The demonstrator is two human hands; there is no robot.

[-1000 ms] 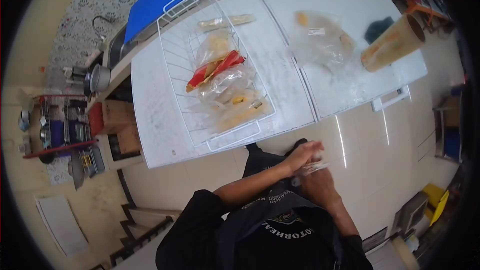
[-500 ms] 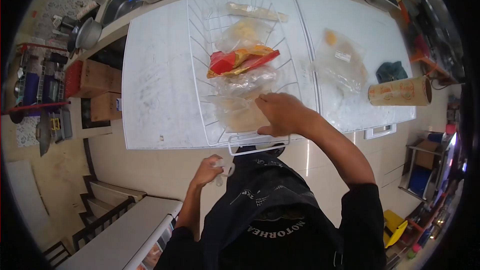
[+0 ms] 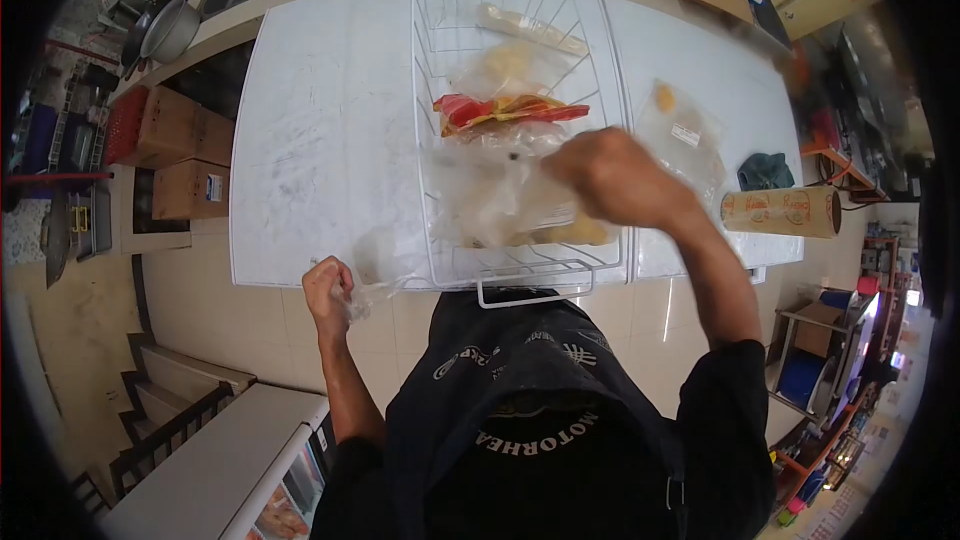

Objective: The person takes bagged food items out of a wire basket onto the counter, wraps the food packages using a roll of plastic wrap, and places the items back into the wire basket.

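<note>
A white wire basket (image 3: 424, 110) stands on the white worktop with several packets in it. Above its near end my right hand (image 3: 610, 175), slightly blurred, is closed on the upper part of a clear plastic bag (image 3: 490, 195). The bag hangs over pale contents whose kind is unclear. Behind it lies a red and yellow packet (image 3: 510, 113), then a clear bag with yellowish food (image 3: 508, 65) and a long pale wrapped packet (image 3: 530, 28). At the worktop's front edge, left of the basket, my left hand (image 3: 328, 290) is closed on crumpled clear plastic (image 3: 370, 298).
Right of the basket, a flat clear bag with a label (image 3: 680, 135) lies on the worktop (image 3: 320, 120). Farther right are a dark green cloth (image 3: 766, 171) and a thick cardboard-coloured roll (image 3: 782, 212). Cardboard boxes (image 3: 185, 155) stand at the left.
My right hand has drawn the clear bag up from the basket's near end. My left hand has moved left with its clear plastic. The whole view has shifted slightly.
</note>
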